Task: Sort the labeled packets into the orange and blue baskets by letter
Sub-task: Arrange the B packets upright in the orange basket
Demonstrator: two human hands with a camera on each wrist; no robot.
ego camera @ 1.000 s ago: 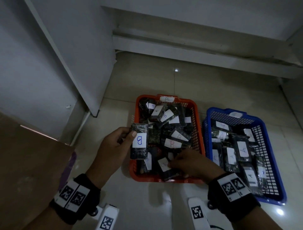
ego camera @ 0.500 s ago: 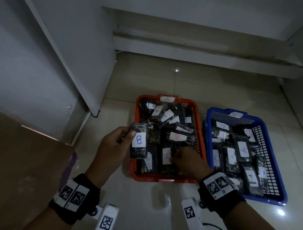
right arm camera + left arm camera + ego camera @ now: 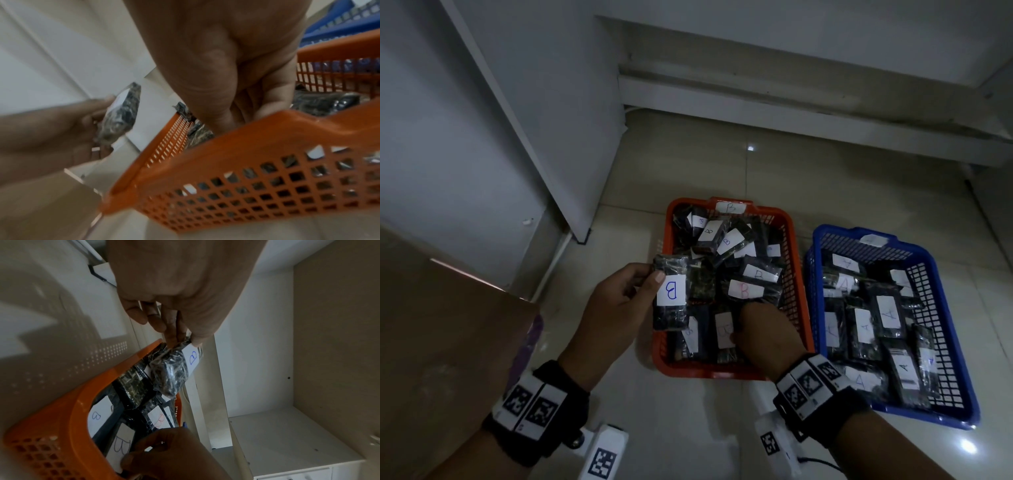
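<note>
Left hand [image 3: 616, 308]: holds a packet [image 3: 670, 296] up, thumb on the front and fingers behind. The packet is just over the left rim of the orange basket [image 3: 661, 353].
Right hand [image 3: 763, 337]: reaches down into the near end of the orange basket, among the packets there. Its fingers are curled and the thumb lies on a white label marked B. I cannot tell if it really grips a packet.
Held packet: a dark, lumpy bag in shiny clear wrap, with a white paper label and a blue B.
Left wrist view: shows the held packet [image 3: 170, 369] from the side, fat and crinkly, pinched at its top end. It also shows the right hand's [image 3: 174, 457] thumb on the B label, which the head view mostly hides.
Right wrist view: blurry. It shows the orange basket's [image 3: 246, 186] wall from outside, full of small square holes, with packets showing through. The fingertips are hidden behind the rim.
Orange basket: plastic, a rectangle with round corners, on the floor. It is full of dark packets with B labels, and has a B tag on its far rim.
Blue basket [image 3: 948, 325]: same shape, just to the right, holding packets marked A.
Floor [image 3: 688, 164]: pale, shiny tiles.
</note>
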